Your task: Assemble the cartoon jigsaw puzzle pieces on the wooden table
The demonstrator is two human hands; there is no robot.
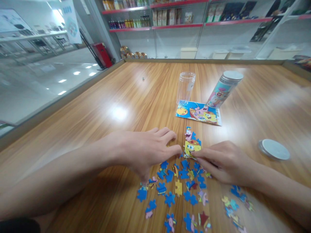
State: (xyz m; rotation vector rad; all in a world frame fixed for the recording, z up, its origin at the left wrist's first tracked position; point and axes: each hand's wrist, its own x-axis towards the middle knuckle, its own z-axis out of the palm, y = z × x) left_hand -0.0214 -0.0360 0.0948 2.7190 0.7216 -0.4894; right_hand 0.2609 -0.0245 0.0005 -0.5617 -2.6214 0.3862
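My left hand [148, 150] reaches across the wooden table [97, 113], fingers stretched out toward a small joined patch of cartoon puzzle pieces [191, 144]. Its fingertips end just left of that patch. My right hand [224, 160] lies on the table from the right, fingers together and pressed against the patch's lower right edge. Several loose blue and yellow puzzle pieces [179, 191] lie scattered below and between both hands. A further small cluster of loose pieces [234, 204] sits under my right forearm.
A printed cartoon picture card [198, 112] lies beyond the pieces. Behind it stand an open clear plastic jar [186, 86] and a tilted cartoon tube with a grey lid [224, 88]. A loose grey lid [274, 149] lies at the right. Shelves line the far wall.
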